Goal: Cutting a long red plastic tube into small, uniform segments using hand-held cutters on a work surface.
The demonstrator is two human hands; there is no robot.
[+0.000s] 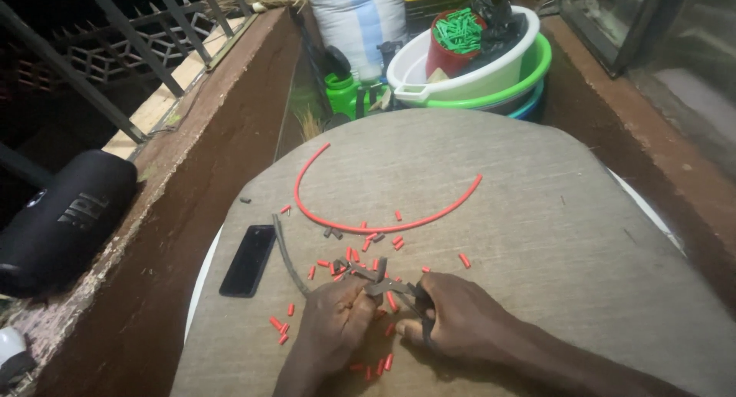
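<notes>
My right hand (460, 320) grips a pair of dark scissors (383, 282), their blades pointing up and left. Closed in my left hand (337, 320) is the near end of a grey tube (285, 251), held against the blades; the tube trails away up and left. Several short red tube pieces (353, 255) lie scattered around both hands on the grey round tabletop (537, 213). A long red tube (368, 227) curves in an arc farther away.
A black phone (248, 260) lies left of my hands. A dark cylindrical speaker (65, 220) rests on the ledge at left. Stacked white and green basins (491, 71) hold a red cup of green pieces beyond the table.
</notes>
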